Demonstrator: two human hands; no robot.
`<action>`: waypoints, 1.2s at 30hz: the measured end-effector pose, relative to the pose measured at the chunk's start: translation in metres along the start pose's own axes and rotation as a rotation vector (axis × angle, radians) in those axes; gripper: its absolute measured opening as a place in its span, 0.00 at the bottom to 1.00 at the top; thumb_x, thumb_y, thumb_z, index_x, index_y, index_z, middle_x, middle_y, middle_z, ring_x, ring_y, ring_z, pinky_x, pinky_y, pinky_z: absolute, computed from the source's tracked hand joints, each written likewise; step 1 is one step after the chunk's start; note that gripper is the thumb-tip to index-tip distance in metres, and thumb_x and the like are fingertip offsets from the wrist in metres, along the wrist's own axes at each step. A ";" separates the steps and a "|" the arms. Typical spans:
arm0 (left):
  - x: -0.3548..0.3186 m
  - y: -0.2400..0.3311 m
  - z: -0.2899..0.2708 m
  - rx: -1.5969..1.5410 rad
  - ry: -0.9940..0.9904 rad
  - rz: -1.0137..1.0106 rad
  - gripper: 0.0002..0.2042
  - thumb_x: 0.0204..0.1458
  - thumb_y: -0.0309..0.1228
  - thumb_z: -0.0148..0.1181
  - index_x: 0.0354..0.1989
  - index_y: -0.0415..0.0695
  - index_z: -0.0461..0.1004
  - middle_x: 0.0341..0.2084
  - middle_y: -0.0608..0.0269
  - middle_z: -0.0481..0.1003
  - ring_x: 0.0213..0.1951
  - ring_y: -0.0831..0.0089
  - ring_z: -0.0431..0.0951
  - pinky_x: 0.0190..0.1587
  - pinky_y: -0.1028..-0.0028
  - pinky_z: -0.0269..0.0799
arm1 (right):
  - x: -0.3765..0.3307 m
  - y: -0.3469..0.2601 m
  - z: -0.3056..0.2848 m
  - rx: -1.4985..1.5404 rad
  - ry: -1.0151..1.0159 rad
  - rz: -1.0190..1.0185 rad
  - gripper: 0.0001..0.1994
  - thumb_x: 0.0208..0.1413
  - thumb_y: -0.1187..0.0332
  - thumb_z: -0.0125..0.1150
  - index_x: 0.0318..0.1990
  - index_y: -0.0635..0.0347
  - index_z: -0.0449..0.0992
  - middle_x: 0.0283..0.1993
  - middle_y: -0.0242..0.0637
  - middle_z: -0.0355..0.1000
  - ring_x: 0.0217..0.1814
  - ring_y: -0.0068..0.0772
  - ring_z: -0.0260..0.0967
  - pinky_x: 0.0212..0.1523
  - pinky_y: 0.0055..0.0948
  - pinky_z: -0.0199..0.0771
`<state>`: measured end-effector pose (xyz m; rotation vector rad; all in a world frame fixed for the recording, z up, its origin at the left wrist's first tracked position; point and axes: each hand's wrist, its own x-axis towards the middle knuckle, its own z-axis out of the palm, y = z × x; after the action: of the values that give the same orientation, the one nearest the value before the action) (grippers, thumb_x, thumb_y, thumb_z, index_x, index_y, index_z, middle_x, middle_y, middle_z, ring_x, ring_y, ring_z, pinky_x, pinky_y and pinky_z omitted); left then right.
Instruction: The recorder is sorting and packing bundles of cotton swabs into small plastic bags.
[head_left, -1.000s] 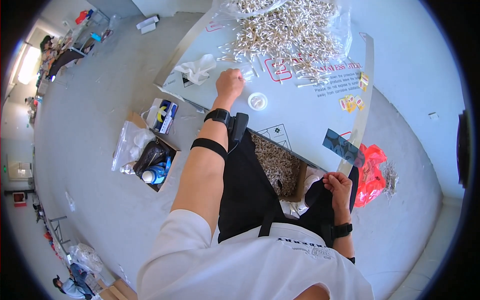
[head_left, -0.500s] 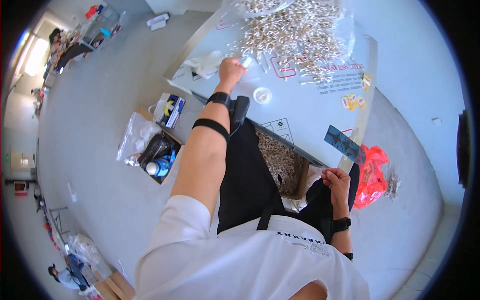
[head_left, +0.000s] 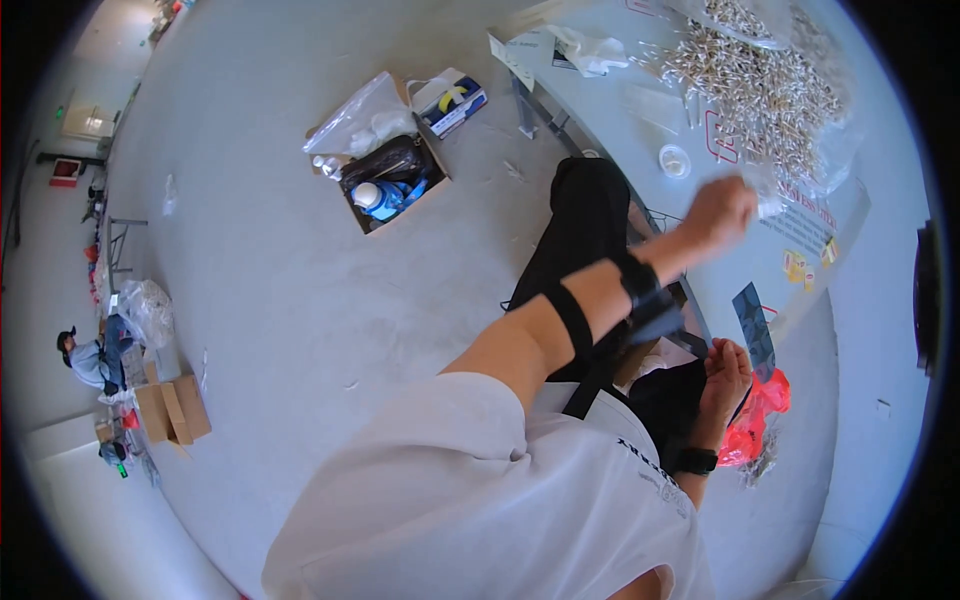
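Down by the lap: right hand [head_left: 728,372] rests low beside a red plastic bag [head_left: 758,415], fingers loosely together, nothing held that I can make out.
Left hand [head_left: 718,212]: raised over the table [head_left: 640,100], curled shut on a small pale thing [head_left: 768,206] (blurry, can't tell what it is).
Fingers: closed snug around it, barely any gap.
Doing it well: I'd say keep that pinch light and lift straight, since the pile sits so near.
Near the hand: a little round white dish [head_left: 675,160].
Further up the table: a heap of small pale sticks [head_left: 755,85] on clear plastic.
Out on the floor: an open cardboard box [head_left: 385,185] holding a bottle.
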<state>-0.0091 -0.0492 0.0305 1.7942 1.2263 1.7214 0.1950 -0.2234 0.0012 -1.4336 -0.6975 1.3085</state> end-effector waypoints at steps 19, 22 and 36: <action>-0.132 0.062 0.028 0.128 -0.576 -0.114 0.06 0.45 0.28 0.59 0.25 0.39 0.71 0.26 0.46 0.73 0.32 0.44 0.75 0.34 0.52 0.69 | 0.008 0.042 -0.003 0.337 -0.153 -0.109 0.11 0.65 0.70 0.52 0.46 0.68 0.75 0.42 0.38 0.77 0.41 0.27 0.76 0.41 0.23 0.76; -0.126 0.067 0.021 0.188 -0.664 -0.160 0.05 0.45 0.26 0.58 0.23 0.37 0.73 0.25 0.44 0.74 0.32 0.43 0.75 0.33 0.52 0.70 | 0.004 0.040 0.005 0.296 -0.117 -0.109 0.10 0.62 0.71 0.55 0.44 0.69 0.76 0.38 0.36 0.76 0.37 0.24 0.74 0.37 0.20 0.75; -0.126 0.073 0.026 0.204 -0.606 -0.241 0.05 0.43 0.24 0.60 0.19 0.38 0.72 0.23 0.47 0.75 0.30 0.46 0.76 0.32 0.52 0.70 | 0.000 0.029 0.007 0.225 -0.105 -0.039 0.10 0.63 0.65 0.56 0.31 0.59 0.74 0.25 0.26 0.71 0.24 0.13 0.66 0.22 0.14 0.63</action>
<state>0.0547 -0.1798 0.0033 1.9742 1.2981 0.8472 0.1825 -0.2300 -0.0247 -1.1726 -0.6219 1.3922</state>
